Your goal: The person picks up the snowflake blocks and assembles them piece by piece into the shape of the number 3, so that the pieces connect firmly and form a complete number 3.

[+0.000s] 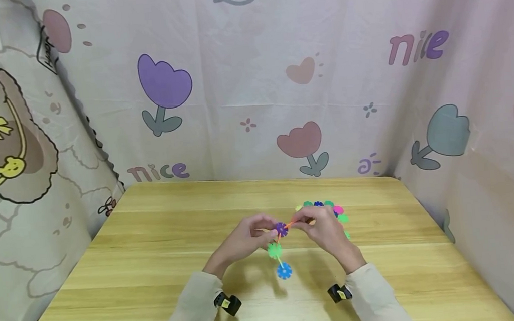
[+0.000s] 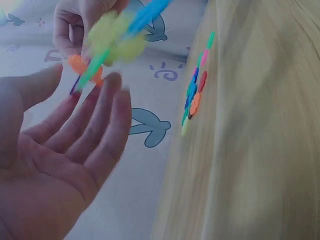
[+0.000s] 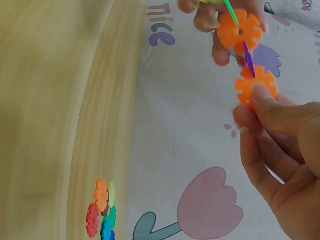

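Interlocking snowflake discs form a short chain raised above the table, between the hands. My right hand (image 1: 326, 228) pinches the end orange disc (image 3: 243, 86) between thumb and fingers. That disc joins a purple disc (image 1: 281, 229), which meets another orange disc (image 3: 230, 35). Below these hang a green disc (image 1: 274, 250) and a blue disc (image 1: 284, 270); a blurred yellow disc (image 2: 117, 42) shows in the left wrist view. My left hand (image 1: 245, 239) is at the purple disc, its fingers loosely extended and fingertips near the disc's edge. Thumb and fingers stand apart in the left wrist view.
A curved group of joined colored discs (image 1: 318, 204) lies on the wooden table (image 1: 157, 269), beyond and partly hidden by the right hand. A patterned cloth (image 1: 247, 146) hangs behind the table's far edge and along both sides.
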A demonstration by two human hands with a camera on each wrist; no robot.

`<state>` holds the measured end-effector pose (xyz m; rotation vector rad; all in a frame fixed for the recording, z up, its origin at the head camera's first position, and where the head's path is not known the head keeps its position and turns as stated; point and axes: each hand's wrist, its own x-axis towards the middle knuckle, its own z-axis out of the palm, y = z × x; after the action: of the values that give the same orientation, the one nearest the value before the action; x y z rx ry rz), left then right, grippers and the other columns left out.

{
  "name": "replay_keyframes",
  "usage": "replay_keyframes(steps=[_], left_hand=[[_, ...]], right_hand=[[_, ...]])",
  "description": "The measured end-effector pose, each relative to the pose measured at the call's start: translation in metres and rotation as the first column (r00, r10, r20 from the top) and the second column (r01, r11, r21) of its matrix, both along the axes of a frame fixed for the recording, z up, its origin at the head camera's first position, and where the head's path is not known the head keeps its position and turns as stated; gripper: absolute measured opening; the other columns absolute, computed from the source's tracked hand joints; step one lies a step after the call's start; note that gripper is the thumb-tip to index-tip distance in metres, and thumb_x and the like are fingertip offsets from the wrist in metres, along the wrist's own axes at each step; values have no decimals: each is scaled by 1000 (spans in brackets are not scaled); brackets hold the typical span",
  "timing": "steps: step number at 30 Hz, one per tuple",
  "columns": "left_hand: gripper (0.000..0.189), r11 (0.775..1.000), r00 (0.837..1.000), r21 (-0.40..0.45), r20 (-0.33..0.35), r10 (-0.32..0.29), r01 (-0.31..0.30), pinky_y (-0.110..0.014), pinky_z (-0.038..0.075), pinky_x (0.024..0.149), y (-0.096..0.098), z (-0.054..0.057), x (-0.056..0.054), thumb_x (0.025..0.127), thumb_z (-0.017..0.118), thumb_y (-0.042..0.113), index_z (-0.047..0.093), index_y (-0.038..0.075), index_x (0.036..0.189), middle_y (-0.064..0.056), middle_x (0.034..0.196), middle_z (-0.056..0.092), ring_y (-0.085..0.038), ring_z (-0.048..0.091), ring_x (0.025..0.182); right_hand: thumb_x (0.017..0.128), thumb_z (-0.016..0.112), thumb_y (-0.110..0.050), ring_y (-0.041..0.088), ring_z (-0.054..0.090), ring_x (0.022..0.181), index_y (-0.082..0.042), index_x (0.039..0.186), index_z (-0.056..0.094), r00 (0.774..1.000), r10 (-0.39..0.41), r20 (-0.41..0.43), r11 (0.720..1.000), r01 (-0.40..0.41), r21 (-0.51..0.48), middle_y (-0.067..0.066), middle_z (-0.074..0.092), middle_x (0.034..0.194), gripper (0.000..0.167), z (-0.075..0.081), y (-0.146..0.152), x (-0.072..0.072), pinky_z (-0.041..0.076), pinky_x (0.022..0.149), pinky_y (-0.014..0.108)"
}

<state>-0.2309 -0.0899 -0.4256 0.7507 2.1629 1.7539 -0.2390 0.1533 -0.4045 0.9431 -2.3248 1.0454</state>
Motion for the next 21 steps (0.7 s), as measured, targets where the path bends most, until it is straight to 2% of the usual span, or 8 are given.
replay_keyframes(steps=[3,8,13,17,21], left_hand=[[24,1000,1000,-10,-19,10,-10,-40,64,79,1,-3,-1,106,59,19,65,6,126,-19,117,72,-16,72,89],[26,1000,1000,-9,-2,-5,5,-27,61,73,4,-5,-1,105,60,18,64,6,129,-30,114,72,-12,71,84],[28,1000,1000,-9,10,-9,9,-28,62,72,3,-5,0,105,60,12,63,3,131,-34,110,70,-11,70,80],[31,999,1000,-33,11,22,-21,-31,63,75,0,-5,0,105,60,12,63,5,134,-33,111,69,-12,71,82],[34,997,998,-48,10,58,-57,-32,63,77,-4,-4,-1,105,59,13,62,10,139,-29,113,69,-14,72,84]], right_hand=[[78,85,4,13,72,70,-7,84,80,999,46,8,999,-46,12,5,78,81,13,-1,-1,1,61,66,23],[77,85,5,13,73,70,-7,84,80,995,97,-11,995,-97,21,5,79,82,15,-3,-5,3,61,66,23],[79,84,4,12,72,71,-7,87,79,993,116,-2,993,-116,25,5,79,83,14,-4,-5,2,61,66,23],[83,81,3,13,72,71,-6,91,79,997,61,54,998,-62,24,8,79,86,12,-1,4,-1,60,65,22],[87,79,2,17,71,69,-7,94,79,986,-66,155,997,58,56,9,79,88,11,4,21,-6,58,63,21]])
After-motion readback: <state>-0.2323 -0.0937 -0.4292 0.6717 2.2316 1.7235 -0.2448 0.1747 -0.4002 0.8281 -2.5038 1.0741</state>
